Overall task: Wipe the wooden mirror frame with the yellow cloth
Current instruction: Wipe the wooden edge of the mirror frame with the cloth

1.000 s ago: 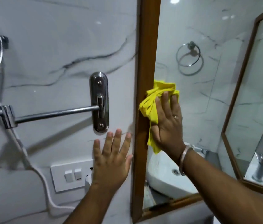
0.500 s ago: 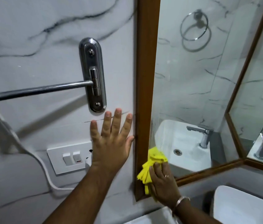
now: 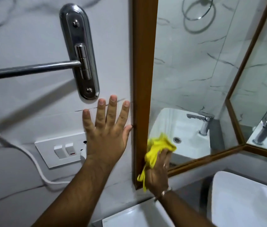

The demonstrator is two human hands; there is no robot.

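Head view: right hand (image 3: 158,171) presses the bunched yellow cloth (image 3: 157,149) on the wooden mirror frame (image 3: 143,79) near its lower left corner; left hand (image 3: 108,128) splayed on wall; bottom rail likely unwiped

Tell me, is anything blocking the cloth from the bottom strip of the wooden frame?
Nothing visible does. The right hand presses the yellow cloth at the wooden mirror frame's lower left corner; the bottom rail runs bare rightward.

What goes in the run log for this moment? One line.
step: wiping | right hand: pressing crumpled yellow cloth on wooden mirror frame, lower left corner | left hand: flat on marble wall
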